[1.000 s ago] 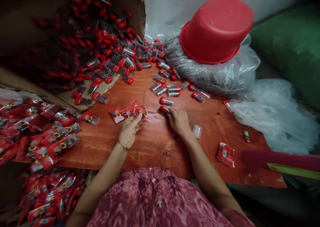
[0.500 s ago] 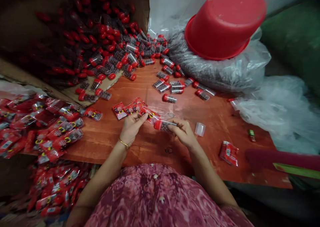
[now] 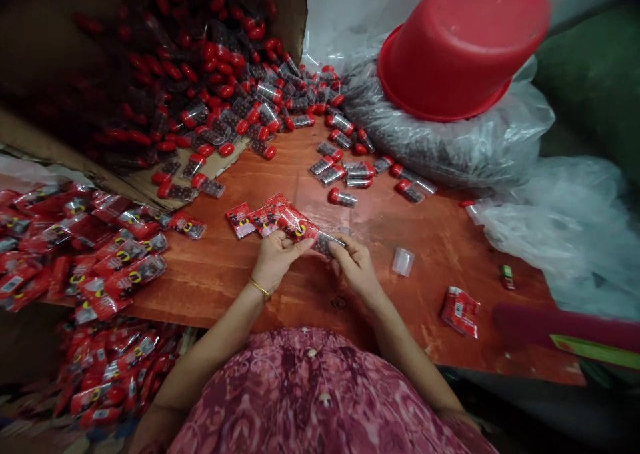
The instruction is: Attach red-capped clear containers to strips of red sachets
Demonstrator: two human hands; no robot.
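Red tub [image 3: 463,51] upturned on bulging plastic bag [image 3: 450,151]; crumpled clear plastic [image 3: 565,221] alongside; small green item [image 3: 507,276] nearby.

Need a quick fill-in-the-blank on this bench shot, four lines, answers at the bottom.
The left hand holds a packet mainly ____ in colour.
The right hand grips a tube with see-____ walls.
A gold bracelet circles the left ____.
The tub rests upside ____ on a plastic bag.

red; through; wrist; down

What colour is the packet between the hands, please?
The packet is mostly red, clearest in the head view.
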